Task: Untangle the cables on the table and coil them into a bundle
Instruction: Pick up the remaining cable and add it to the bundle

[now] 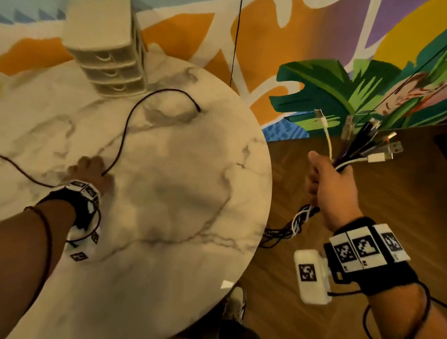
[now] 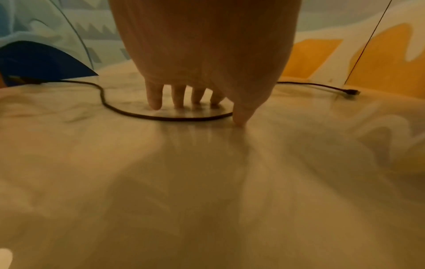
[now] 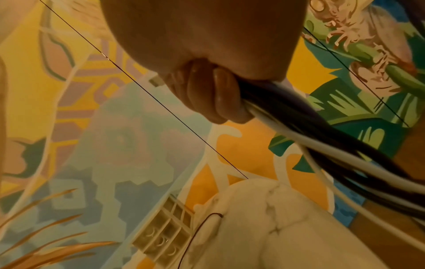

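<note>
A round tabletop (image 1: 186, 193) of glossy, grey-veined white marble is seen from above, its near edge cut off by the frame. One thin black cable (image 1: 127, 125) lies on it in loose curves; one end, with a small plug, rests near the far rim, while the other run passes out of view at the left. The left hand (image 1: 92, 172) is lowered onto the marble with straight, spread fingers (image 2: 154, 98); the cable bends round beneath them and meets the thumb, though whether it is pressed down cannot be told through the blur. The right hand (image 1: 329, 187) is held off the tabletop, over a wood floor (image 1: 364, 338), with fingers curled tightly round a bundle (image 1: 357, 154) of smooth black and white cords. Flat metal plugs fan out above the fist; the slack hangs below in a tangle, partly hidden by the table's edge. A small ribbed plastic drawer unit (image 1: 110, 50) stands at the far rim.
</note>
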`<state>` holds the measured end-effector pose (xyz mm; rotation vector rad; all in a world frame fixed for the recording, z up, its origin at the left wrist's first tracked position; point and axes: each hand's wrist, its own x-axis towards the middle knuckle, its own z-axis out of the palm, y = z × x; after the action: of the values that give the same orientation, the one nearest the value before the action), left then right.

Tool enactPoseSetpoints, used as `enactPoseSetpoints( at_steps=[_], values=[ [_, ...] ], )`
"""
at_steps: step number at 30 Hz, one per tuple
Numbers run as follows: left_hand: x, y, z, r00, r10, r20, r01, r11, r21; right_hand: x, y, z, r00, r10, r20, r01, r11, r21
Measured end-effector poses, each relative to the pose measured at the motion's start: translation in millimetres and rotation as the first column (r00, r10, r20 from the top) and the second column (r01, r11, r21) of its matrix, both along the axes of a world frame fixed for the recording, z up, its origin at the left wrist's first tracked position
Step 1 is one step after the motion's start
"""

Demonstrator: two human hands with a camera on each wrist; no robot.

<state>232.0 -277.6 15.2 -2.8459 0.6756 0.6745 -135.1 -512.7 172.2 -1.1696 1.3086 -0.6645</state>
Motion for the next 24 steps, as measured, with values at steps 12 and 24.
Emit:
enactPoseSetpoints(
  at_steps=[12, 24],
  values=[
    [-187.9, -68.1, 2.4, 0.754, -0.605, -0.255, 0.609, 0.790, -0.074, 43.8, 7.5, -16.5, 1.000, 0.028, 0.001, -0.028, 0.996, 0.083],
    [-50.3, -74.7, 37.3, 0.988, -0.151, -0.021, 0.152, 0.987, 0.054, 9.0, -12.4, -62.9, 0.993, 0.088, -0.073, -0.073, 0.979, 0.192]
  ],
)
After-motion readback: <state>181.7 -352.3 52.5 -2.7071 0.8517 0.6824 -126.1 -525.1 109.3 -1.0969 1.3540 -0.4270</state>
